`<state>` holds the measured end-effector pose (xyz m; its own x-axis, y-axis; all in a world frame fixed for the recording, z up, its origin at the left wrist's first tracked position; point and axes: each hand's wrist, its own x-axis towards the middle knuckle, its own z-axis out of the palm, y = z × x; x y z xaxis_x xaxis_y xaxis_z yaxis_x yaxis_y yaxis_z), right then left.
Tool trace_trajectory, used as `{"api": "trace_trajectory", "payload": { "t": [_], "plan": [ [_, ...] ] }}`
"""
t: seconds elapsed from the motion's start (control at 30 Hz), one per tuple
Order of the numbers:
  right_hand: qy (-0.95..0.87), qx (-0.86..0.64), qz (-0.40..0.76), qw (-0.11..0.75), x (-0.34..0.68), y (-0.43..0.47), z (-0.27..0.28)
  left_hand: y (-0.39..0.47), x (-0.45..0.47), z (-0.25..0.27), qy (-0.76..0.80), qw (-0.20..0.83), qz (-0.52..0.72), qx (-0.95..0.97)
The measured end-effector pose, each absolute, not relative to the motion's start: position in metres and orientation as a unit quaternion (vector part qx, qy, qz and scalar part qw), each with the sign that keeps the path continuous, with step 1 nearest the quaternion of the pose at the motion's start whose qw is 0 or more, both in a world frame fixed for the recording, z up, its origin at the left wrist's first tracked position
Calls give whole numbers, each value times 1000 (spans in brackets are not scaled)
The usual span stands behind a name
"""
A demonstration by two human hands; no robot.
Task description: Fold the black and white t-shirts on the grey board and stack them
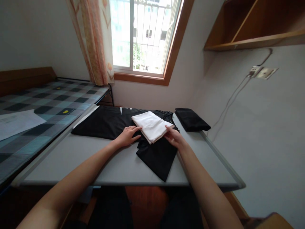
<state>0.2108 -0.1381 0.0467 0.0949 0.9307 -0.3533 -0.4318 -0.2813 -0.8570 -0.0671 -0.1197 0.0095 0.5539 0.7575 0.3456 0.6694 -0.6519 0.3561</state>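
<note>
A white folded cloth (pixel 151 125), perhaps a garment, lies tilted over a black T-shirt (pixel 105 122) that is spread on the table. One sleeve of the shirt points towards me. My right hand (pixel 173 136) grips the white cloth's right corner, thumb on top and the other fingers beneath. At the cloth's left edge rests my left hand (pixel 130 135), its fingers apart, the fingertips touching or very near the fabric. A black folded cloth (pixel 192 119) sits apart at the table's back right corner.
The light grey table (pixel 71 159) stands below a window (pixel 145 38). To the left is a bed with a checked mattress (pixel 59 95) and a paper sheet (pixel 19 122). A wall socket (pixel 262 72) with hanging cords and a wooden shelf (pixel 257 41) are on the right.
</note>
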Motion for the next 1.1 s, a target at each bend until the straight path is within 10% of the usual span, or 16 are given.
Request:
{"api": "trace_trajectory", "payload": {
  "t": [1.1],
  "plan": [
    [-278, -542, 548, 574, 198, -132, 79, -111, -75, 5, 386, 105, 245, 883]
  ]
}}
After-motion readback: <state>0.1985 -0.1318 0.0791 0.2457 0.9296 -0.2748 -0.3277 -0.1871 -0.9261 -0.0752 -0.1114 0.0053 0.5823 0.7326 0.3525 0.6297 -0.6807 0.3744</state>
